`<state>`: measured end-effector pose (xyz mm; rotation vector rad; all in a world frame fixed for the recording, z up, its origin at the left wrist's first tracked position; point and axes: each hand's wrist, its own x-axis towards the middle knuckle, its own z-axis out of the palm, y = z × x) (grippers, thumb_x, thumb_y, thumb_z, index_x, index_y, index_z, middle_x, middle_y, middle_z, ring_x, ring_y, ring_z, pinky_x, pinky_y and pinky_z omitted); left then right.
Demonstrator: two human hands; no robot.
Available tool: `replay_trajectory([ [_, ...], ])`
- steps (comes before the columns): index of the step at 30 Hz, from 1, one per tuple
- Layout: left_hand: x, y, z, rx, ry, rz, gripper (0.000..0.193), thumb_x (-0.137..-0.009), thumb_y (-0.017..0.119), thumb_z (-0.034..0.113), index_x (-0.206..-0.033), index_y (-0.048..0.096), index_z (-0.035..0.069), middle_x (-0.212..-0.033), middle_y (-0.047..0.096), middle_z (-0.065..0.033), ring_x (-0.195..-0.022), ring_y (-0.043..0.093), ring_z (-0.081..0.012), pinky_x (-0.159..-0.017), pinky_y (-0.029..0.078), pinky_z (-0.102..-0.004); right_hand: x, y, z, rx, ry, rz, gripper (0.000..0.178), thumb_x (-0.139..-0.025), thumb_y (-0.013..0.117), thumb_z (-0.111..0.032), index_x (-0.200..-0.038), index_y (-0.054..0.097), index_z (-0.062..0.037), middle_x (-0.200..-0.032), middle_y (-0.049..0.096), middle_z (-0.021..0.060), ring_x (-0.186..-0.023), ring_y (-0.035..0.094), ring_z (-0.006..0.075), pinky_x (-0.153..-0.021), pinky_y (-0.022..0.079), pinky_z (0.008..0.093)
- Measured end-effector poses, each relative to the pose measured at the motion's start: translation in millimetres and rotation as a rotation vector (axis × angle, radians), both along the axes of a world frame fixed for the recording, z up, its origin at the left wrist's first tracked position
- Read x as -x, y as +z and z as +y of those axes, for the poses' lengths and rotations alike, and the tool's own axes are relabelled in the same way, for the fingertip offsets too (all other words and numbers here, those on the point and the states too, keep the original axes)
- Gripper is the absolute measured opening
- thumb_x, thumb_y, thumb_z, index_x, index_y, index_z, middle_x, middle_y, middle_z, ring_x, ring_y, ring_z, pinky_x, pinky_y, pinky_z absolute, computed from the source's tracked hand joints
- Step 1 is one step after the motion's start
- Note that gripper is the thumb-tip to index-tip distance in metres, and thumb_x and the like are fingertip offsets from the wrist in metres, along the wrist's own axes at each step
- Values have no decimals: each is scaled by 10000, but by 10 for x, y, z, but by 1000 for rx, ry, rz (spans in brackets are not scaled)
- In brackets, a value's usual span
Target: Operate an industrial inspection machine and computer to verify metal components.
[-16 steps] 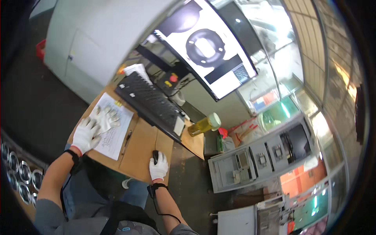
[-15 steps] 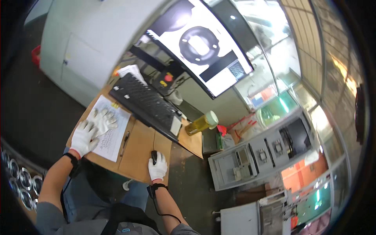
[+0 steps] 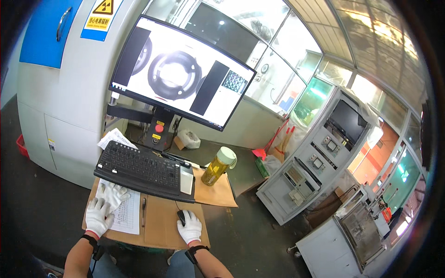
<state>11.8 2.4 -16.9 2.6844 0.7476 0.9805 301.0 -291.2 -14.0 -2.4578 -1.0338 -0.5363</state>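
My right hand (image 3: 190, 228), in a white knit glove with a red cuff, rests over a black computer mouse (image 3: 181, 217) on the brown desk top (image 3: 162, 217). My left hand (image 3: 98, 218), gloved the same way, lies with its fingers stretched out at the desk's left side. It is beside a loose white glove (image 3: 112, 196), which lies on a printed sheet of paper (image 3: 127, 214). Right of the sheet is a dark pen (image 3: 144, 212). Behind the hands stands a black keyboard (image 3: 139, 167). A large monitor (image 3: 181, 69) above it shows a grey ring-shaped part.
A bottle of yellow liquid (image 3: 218, 167) stands right of the keyboard. Under the monitor is a red push button (image 3: 159, 128). A big white cabinet (image 3: 69, 125) rises at the left. Farther right stand a grey control console (image 3: 301, 171) and a white machine (image 3: 324, 245).
My view has tilted up and rotated, showing more of the cabinet and the monitor. The ring-shaped picture on the screen looks different. Both hands keep their places on the desk.
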Motion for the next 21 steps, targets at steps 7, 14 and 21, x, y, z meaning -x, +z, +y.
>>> replay_trajectory([
  [7, -39, 52, 50, 22, -13, 21, 389, -767, 745, 284, -1093, 677, 84, -1221, 635, -184, -1246, 539, -470, -1059, 454, -589, -32, 14, 45, 5, -1, 2, 545, -860, 758, -337, -1372, 640, -190, -1324, 686, 158, -1071, 707, 417, -910, 585, 527],
  [14, -83, 15, 70, 6, -15, -5, 361, -780, 726, 286, -1074, 692, 80, -1210, 649, -196, -1225, 562, -476, -1064, 454, -588, -45, 23, 46, 31, -35, -6, 532, -866, 749, -336, -1368, 650, -192, -1308, 684, 152, -1044, 706, 409, -903, 586, 525],
  [21, 12, -90, 79, 8, -5, 9, 395, -789, 717, 281, -1123, 695, 72, -1244, 635, -210, -1265, 531, -496, -1085, 432, -608, -9, -18, 52, 55, 12, 37, 559, -912, 724, -356, -1438, 632, -193, -1419, 649, 156, -1127, 681, 411, -981, 552, 529],
])
